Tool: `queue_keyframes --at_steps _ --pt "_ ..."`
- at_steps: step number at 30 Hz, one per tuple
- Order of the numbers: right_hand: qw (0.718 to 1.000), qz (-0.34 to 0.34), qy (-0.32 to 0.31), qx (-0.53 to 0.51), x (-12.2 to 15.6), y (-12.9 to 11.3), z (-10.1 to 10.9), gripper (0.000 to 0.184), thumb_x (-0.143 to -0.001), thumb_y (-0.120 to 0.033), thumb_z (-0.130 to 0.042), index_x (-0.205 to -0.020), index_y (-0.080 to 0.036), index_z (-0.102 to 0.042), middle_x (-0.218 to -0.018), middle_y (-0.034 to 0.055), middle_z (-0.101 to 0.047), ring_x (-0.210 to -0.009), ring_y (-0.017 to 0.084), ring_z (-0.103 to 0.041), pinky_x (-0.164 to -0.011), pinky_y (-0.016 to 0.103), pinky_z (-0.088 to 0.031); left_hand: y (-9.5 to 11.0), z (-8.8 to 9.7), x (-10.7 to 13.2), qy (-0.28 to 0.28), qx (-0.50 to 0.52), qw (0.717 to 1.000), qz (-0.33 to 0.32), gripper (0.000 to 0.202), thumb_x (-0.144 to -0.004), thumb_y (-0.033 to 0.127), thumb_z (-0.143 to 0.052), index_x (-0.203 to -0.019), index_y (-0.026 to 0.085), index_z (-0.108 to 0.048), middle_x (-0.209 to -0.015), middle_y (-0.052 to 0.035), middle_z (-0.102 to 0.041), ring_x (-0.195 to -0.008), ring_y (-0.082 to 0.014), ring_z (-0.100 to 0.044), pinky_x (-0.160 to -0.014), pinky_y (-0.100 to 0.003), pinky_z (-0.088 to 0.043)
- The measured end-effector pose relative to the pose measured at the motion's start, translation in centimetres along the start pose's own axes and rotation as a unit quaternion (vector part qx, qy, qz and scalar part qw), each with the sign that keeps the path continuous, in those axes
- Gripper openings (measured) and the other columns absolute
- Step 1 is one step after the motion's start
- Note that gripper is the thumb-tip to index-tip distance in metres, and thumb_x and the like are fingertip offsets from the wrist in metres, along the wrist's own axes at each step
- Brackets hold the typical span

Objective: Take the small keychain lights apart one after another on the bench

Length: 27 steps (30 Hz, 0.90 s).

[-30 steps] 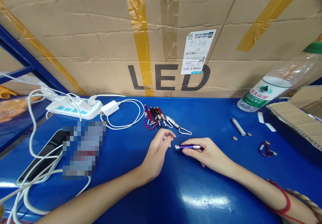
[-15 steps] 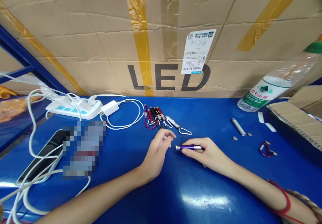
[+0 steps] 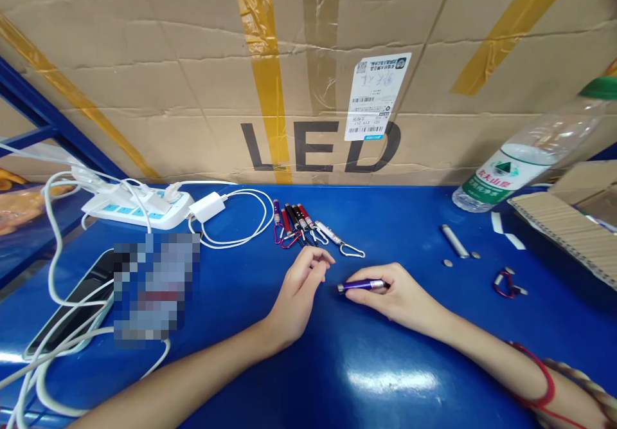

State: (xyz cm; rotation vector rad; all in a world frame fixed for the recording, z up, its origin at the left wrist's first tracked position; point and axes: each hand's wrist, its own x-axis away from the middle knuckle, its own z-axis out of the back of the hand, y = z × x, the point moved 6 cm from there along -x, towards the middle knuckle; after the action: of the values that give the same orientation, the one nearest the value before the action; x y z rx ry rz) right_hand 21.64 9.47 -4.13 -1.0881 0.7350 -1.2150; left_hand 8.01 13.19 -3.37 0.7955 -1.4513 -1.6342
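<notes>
My right hand [image 3: 400,297] grips a small purple pen-shaped flashlight [image 3: 360,285], its silver tip pointing left, low over the blue table [image 3: 366,365]. My left hand [image 3: 299,294] rests on the table just left of that tip, fingers loosely curled, holding nothing I can see. Beyond both hands lies a row of several small keychain flashlights [image 3: 301,223] with carabiner clips.
A silver tube [image 3: 454,241] with small button cells lies at right, near a red clip [image 3: 504,284]. A tilted water bottle [image 3: 520,159] and cardboard stack [image 3: 569,229] stand far right. A power strip [image 3: 137,205], white charger cables [image 3: 231,223] and a phone [image 3: 72,303] occupy the left. A big cardboard box [image 3: 308,75] forms the back wall.
The view shifted slightly left and up. My right hand has tilted the purple flashlight a little, tip lower. My left hand has barely moved.
</notes>
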Motion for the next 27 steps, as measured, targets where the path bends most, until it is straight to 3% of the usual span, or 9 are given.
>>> queue_keyframes --at_steps 9,14,18,23,27 --pt "1.0 0.025 0.006 -0.01 -0.01 -0.61 0.06 0.03 -0.081 -0.038 -0.058 -0.091 -0.012 -0.07 -0.069 0.0028 -0.062 -0.041 0.005 -0.038 -0.037 0.016 -0.03 -0.11 -0.04 0.02 0.001 0.0 1.0 0.0 0.027 -0.087 0.037 -0.036 -0.09 0.015 -0.051 -0.085 -0.0007 -0.049 -0.077 -0.0069 -0.044 -0.07 -0.019 -0.033" --pt "1.0 0.029 0.002 -0.006 0.03 -0.79 0.09 0.032 -0.085 -0.038 -0.054 -0.096 -0.013 -0.069 -0.077 0.0042 -0.064 -0.039 0.004 -0.039 -0.033 0.015 -0.03 -0.14 -0.08 0.03 -0.001 0.005 1.0 0.002 0.027 -0.087 0.038 -0.036 -0.091 0.016 -0.05 -0.083 -0.0001 -0.047 -0.076 -0.0067 -0.044 -0.07 -0.018 -0.033" --pt "1.0 0.024 -0.006 -0.004 0.02 -0.74 0.08 0.039 -0.088 -0.045 -0.049 -0.095 -0.011 -0.067 -0.075 0.0043 -0.061 -0.038 0.004 -0.04 -0.033 0.014 -0.031 -0.12 -0.05 0.02 -0.003 0.002 1.0 0.004 0.026 -0.088 0.038 -0.036 -0.092 0.016 -0.05 -0.083 0.0002 -0.047 -0.076 -0.0066 -0.044 -0.07 -0.018 -0.033" --pt "1.0 0.006 -0.013 0.0 0.19 -0.28 -0.09 0.054 -0.089 -0.057 -0.039 -0.086 -0.008 -0.063 -0.057 -0.0003 -0.045 -0.037 0.006 -0.041 -0.034 0.014 -0.034 -0.14 0.02 0.15 0.001 0.001 1.0 0.009 0.027 -0.087 0.038 -0.037 -0.092 0.016 -0.051 -0.081 -0.0002 -0.047 -0.076 -0.007 -0.044 -0.07 -0.018 -0.033" --pt "1.0 -0.008 0.02 0.016 0.1 0.14 0.3 0.053 -0.091 -0.055 -0.037 -0.108 -0.01 -0.059 -0.059 -0.0006 -0.046 -0.036 0.008 -0.042 -0.033 0.017 -0.036 -0.34 0.02 0.1 0.012 0.009 1.0 0.023 0.029 -0.085 0.041 -0.038 -0.095 0.016 -0.05 -0.084 -0.0011 -0.048 -0.076 -0.0074 -0.044 -0.07 -0.018 -0.033"
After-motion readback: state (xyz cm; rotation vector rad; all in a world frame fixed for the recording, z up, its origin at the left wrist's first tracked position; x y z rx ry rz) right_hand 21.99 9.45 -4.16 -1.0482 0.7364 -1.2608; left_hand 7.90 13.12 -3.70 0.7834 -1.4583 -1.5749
